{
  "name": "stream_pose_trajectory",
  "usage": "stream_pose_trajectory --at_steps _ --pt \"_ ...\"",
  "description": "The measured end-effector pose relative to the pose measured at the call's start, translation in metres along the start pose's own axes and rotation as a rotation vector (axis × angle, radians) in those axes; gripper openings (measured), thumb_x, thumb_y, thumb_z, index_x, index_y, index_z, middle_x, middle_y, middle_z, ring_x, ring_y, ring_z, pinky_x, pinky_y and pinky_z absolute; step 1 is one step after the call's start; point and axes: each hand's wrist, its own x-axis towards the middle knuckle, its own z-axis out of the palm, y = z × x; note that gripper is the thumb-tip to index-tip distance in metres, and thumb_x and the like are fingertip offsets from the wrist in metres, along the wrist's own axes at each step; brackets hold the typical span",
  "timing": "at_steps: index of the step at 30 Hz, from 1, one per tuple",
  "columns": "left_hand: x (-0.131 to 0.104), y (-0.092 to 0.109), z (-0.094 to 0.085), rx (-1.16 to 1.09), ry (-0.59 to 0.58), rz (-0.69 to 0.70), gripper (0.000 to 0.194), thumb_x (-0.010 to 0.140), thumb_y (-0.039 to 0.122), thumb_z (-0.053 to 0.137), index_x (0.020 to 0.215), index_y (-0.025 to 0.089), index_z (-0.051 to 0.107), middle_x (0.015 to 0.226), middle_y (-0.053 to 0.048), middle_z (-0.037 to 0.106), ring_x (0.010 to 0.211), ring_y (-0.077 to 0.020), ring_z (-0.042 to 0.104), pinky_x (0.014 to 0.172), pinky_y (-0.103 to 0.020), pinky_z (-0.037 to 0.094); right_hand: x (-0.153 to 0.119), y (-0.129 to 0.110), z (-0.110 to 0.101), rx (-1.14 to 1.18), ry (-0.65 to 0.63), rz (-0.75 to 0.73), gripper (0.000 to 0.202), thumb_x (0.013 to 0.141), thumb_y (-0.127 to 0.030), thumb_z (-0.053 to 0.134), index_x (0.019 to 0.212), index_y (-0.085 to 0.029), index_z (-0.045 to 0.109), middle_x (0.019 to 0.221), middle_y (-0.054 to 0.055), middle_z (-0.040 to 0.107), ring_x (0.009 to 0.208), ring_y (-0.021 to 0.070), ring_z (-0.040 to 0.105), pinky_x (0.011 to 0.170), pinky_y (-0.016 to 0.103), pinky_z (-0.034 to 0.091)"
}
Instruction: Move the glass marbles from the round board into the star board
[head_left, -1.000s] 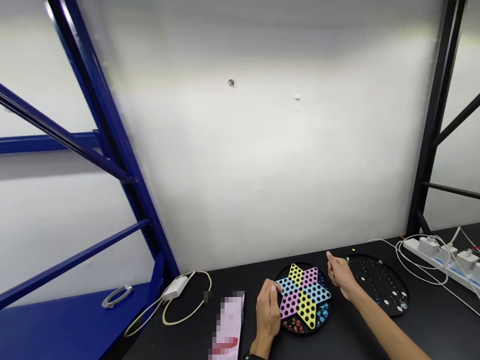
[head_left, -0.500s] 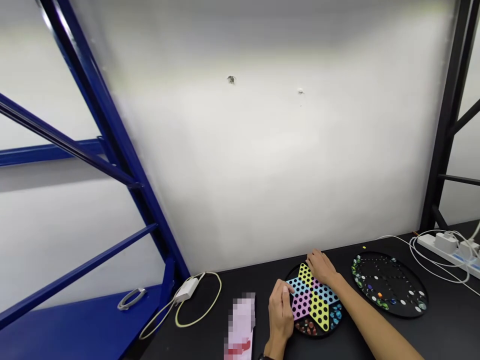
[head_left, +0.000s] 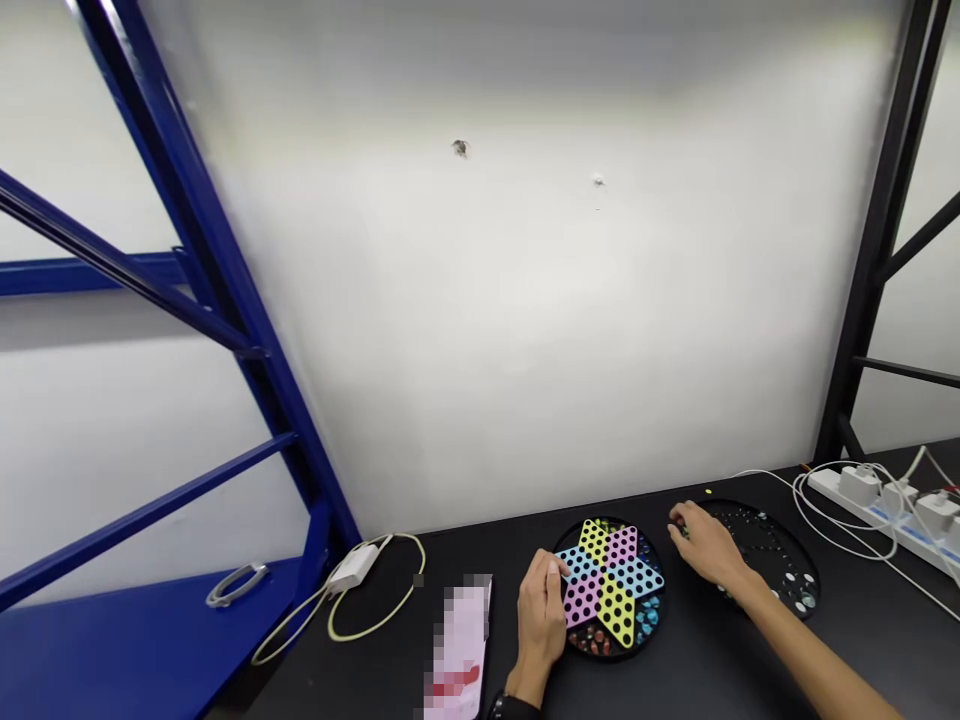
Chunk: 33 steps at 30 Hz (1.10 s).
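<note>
A round black tray holds a star-shaped board in yellow, pink and blue with black holes. Marbles, red and blue among them, lie in the tray around the star. At the board's left edge rests my left hand, its fingers curled against the rim. My right hand is over the left side of a second round black tray, fingers bent down at its edge; what the fingertips hold, if anything, is hidden. White and clear pieces lie in that second tray.
A phone-like slab with a blurred screen lies left of my left hand. Farther left are a white adapter with a looped cable and a blue frame. A white power strip with cables sits at the right.
My right hand has left the top of the star board and moved right to the second tray. My left hand stays at the board's left edge. The view has shifted slightly.
</note>
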Motion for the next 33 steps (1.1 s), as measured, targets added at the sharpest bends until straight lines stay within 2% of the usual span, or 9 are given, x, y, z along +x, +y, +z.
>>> stream_pose_trajectory --at_steps 3,6,14,17,20,22,25,29,33 --pt "0.001 -0.001 0.001 0.003 -0.001 0.010 0.042 0.100 0.041 0.023 0.072 0.022 0.047 0.072 -0.001 0.051 0.067 -0.0163 0.052 0.067 -0.029 0.040 -0.017 0.030 -0.016 0.015 -0.125 0.110 0.015 0.084 -0.033 0.050 0.088 -0.023 0.059 0.087 0.005 0.066 0.086 0.0217 0.062 0.069 0.029 0.040" --pt "0.001 -0.003 0.002 0.010 0.002 0.000 0.040 0.100 0.040 0.024 0.072 0.022 0.047 0.072 0.000 0.051 0.067 -0.0155 0.051 0.067 -0.028 0.040 -0.032 0.045 -0.017 0.082 -0.198 0.059 0.015 0.084 -0.035 0.051 0.083 -0.022 0.059 0.083 0.004 0.066 0.084 0.0207 0.061 0.070 0.027 0.039" --pt "0.000 -0.001 0.001 0.025 0.019 0.003 0.039 0.099 0.038 0.027 0.071 0.022 0.049 0.071 0.000 0.053 0.067 -0.0158 0.052 0.066 -0.027 0.040 -0.030 0.046 -0.002 0.186 -0.122 0.042 0.021 0.084 -0.040 0.051 0.078 -0.023 0.061 0.079 0.003 0.066 0.078 0.0202 0.061 0.069 0.028 0.041" --pt "0.000 -0.001 0.001 0.017 0.043 0.009 0.039 0.099 0.037 0.028 0.070 0.021 0.049 0.070 0.000 0.053 0.067 -0.0155 0.053 0.066 -0.027 0.041 -0.021 0.051 0.000 0.446 -0.098 0.109 0.021 0.080 -0.040 0.053 0.072 -0.021 0.059 0.070 0.002 0.064 0.067 0.0177 0.059 0.061 0.027 0.042" --pt "0.000 -0.001 0.002 0.010 0.043 0.002 0.039 0.099 0.037 0.028 0.070 0.021 0.049 0.070 0.000 0.053 0.067 -0.0152 0.052 0.066 -0.027 0.041 -0.011 0.064 -0.005 0.842 0.010 0.321 0.025 0.078 -0.045 0.049 0.076 -0.021 0.055 0.078 0.004 0.065 0.060 0.0150 0.057 0.052 0.026 0.041" --pt "0.000 -0.001 0.003 0.007 0.033 -0.009 0.039 0.099 0.037 0.027 0.071 0.021 0.049 0.071 0.000 0.053 0.067 -0.0151 0.052 0.067 -0.027 0.041 -0.003 0.074 -0.009 0.965 0.079 0.389 0.026 0.076 -0.045 0.047 0.083 -0.021 0.055 0.083 0.004 0.064 0.059 0.0136 0.057 0.052 0.025 0.042" --pt "0.000 -0.003 0.002 0.006 0.026 -0.016 0.040 0.099 0.038 0.026 0.071 0.021 0.048 0.072 0.000 0.052 0.068 -0.0152 0.052 0.068 -0.027 0.040 0.009 0.085 -0.011 0.906 0.098 0.389 0.028 0.074 -0.043 0.046 0.085 -0.020 0.057 0.072 0.000 0.058 0.054 0.0121 0.050 0.050 0.025 0.039" --pt "0.001 -0.005 0.002 0.002 0.022 -0.020 0.040 0.099 0.041 0.026 0.072 0.021 0.048 0.071 0.000 0.052 0.068 -0.0160 0.051 0.068 -0.027 0.040 0.018 0.089 0.001 0.738 0.044 0.318 0.015 0.071 -0.034 0.054 0.071 -0.019 0.060 0.063 -0.002 0.054 0.058 0.0138 0.049 0.056 0.027 0.038" --pt "0.002 -0.005 0.001 -0.007 0.023 -0.021 0.040 0.100 0.040 0.027 0.072 0.021 0.049 0.071 0.000 0.051 0.067 -0.0161 0.050 0.066 -0.027 0.040 0.017 0.086 0.013 0.553 0.014 0.245 0.004 0.067 -0.019 0.058 0.070 -0.020 0.061 0.073 0.001 0.060 0.075 0.0180 0.056 0.071 0.029 0.039"
